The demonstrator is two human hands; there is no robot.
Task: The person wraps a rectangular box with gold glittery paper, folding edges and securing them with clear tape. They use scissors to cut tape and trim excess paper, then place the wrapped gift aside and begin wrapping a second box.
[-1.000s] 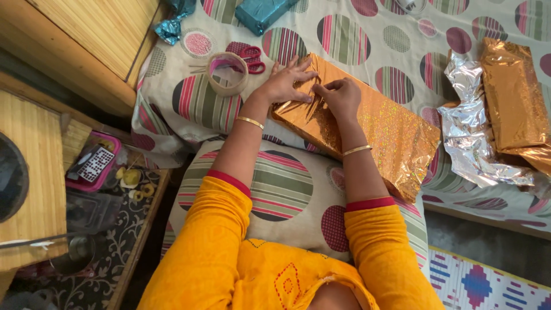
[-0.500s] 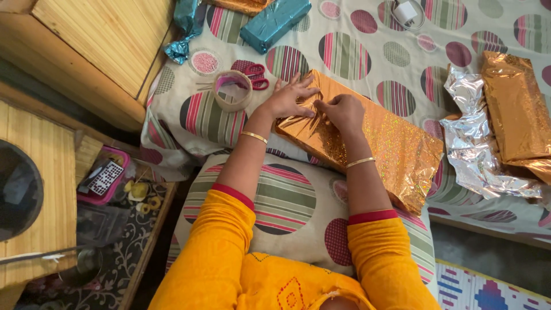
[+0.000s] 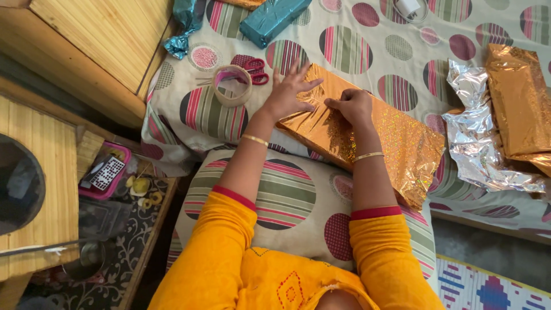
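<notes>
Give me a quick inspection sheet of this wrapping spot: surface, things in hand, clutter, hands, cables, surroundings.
Surface: bedsheet with striped and dotted circles, and a matching pillow.
Job's things: orange glitter-wrapped box lying flat; tape roll and red scissors beside it.
Clutter: teal wrapped box, silver foil sheet, orange foil sheets.
Hands: left hand spread flat on the box's end; right hand pinching the paper fold.
Cables: white charger with cord at top edge.
Surroundings: wooden furniture, pink tray, patterned mat.
</notes>
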